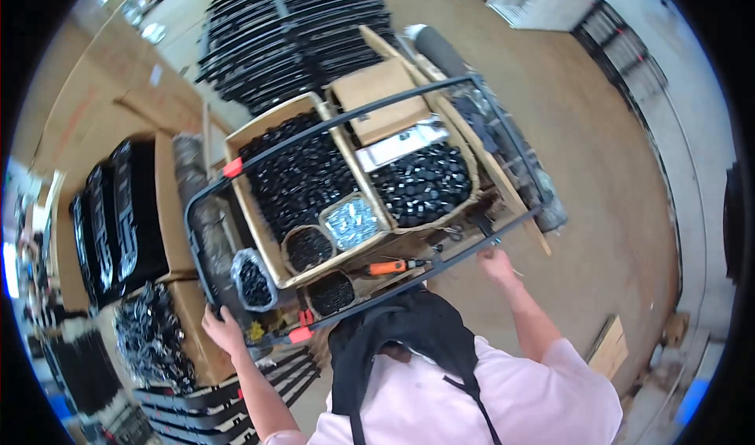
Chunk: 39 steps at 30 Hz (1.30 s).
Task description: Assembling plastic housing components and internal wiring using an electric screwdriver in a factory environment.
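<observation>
A black tubular metal frame (346,313), roughly rectangular with rounded corners and red pieces on it, lies slanted over a bench of part boxes. My left hand (226,331) is closed around its near left corner. At the near right side of the frame, my right hand (495,264) has its fingers pinched together close to the tube. A small shiny bit shows at those fingertips, too small to name. Inside the frame's outline, an orange and black power screwdriver (389,267) lies at the bench's near edge.
Large cartons hold black plastic parts (295,169) and black caps (421,185). Smaller containers hold silver screws (351,223) and dark screws (330,293). A bag of black pieces (254,282) sits left. Black frames (291,36) are stacked beyond; a carton of wrapped parts (153,335) stands left.
</observation>
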Each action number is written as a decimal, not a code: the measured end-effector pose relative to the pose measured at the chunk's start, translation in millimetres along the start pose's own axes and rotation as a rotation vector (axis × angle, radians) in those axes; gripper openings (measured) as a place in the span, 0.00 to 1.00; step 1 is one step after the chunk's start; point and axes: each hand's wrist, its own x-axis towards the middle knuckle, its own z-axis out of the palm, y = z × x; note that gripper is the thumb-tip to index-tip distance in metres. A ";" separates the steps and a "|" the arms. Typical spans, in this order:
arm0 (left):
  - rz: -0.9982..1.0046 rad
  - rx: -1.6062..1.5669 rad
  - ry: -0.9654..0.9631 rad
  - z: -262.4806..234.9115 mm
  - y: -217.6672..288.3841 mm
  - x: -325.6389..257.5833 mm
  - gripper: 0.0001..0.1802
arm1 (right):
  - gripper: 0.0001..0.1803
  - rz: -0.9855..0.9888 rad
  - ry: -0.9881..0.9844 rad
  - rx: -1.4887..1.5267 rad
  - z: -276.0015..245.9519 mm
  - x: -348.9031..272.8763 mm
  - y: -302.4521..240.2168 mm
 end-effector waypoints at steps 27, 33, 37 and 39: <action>0.559 -0.986 -1.206 45.5 542.5 -180.8 0.13 | 0.20 -0.004 0.096 -0.303 -126.1 -70.9 22.4; 0.846 -1.180 -1.458 40.6 682.3 -241.7 0.17 | 0.22 0.113 0.086 -0.015 -240.9 -154.9 -29.5; 0.794 -1.339 -1.795 10.1 753.1 -284.4 0.24 | 0.22 0.002 0.290 -0.093 -285.2 -151.9 -64.3; 0.723 -1.314 -1.949 3.7 768.9 -296.6 0.24 | 0.21 0.037 0.318 -0.086 -299.8 -137.4 -65.1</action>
